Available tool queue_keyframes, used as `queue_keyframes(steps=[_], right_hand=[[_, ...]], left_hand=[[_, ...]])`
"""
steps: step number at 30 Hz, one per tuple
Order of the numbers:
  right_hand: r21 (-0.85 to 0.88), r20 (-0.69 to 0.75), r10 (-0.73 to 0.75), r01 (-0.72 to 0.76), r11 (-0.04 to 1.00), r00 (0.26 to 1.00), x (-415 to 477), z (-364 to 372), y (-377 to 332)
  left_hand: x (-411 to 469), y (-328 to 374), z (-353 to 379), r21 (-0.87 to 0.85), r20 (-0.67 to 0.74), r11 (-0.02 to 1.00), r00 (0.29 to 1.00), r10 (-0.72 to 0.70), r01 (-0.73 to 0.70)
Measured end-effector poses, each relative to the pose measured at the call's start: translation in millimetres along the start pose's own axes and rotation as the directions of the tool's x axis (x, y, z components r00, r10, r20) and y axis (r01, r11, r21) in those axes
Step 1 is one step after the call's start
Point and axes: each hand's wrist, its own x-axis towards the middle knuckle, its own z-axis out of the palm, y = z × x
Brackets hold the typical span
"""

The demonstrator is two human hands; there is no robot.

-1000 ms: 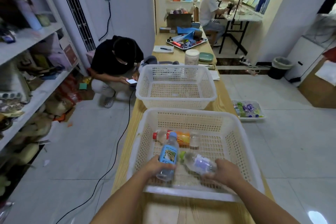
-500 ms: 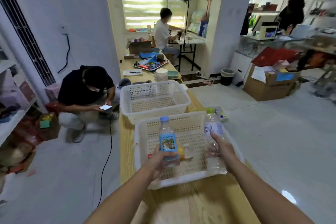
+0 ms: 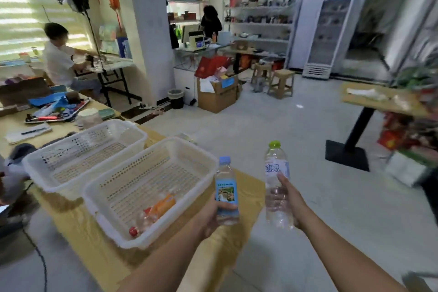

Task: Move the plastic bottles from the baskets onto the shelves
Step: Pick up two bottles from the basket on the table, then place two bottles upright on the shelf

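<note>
Left hand (image 3: 213, 214) fingers clench the blue-capped bottle (image 3: 226, 191) at its lower body. Right hand (image 3: 288, 199) fingers clench the green-capped bottle (image 3: 276, 173) mid-body. Both bottles stand upright.

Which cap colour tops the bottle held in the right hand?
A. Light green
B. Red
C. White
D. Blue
A: the right hand grips the green-capped bottle, while the left hand holds the blue-capped bottle.
</note>
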Motion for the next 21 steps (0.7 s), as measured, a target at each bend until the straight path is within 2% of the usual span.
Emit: queue_keyframes(steps=[6, 9, 13, 16, 21], right_hand=[[0.058, -0.226, -0.186, 0.204, 0.977, 0.956, -77.9, -130.1, -24.6], [0.008, -0.416, -0.231, 0.258, 0.966, 0.879, -131.6, -201.1, -28.2], [0.009, -0.617, -0.256, 0.332, 0.943, 0.745, -229.0, -289.3, -17.8], [0.023, -0.711, -0.296, 0.442, 0.897, 0.638, -314.6, -334.2, -13.2], [0.146, -0.813, -0.284, 0.649, 0.747, 0.509, -446.1, -411.2, 21.1]], left_hand=[[24.9, -21.5, 124.0, 0.145, 0.287, 0.988, 0.954, -0.089, 0.048], [27.1, -38.7, 197.1, 0.242, 0.429, 0.969, 0.892, -0.144, 0.04], [7.6, -79.2, 303.9, 0.347, 0.61, 0.937, 0.754, -0.244, 0.022], [-20.9, -125.1, 386.0, 0.394, 0.702, 0.918, 0.635, -0.324, 0.033], [-86.0, -210.2, 502.8, 0.507, 0.765, 0.86, 0.434, -0.475, 0.047]])
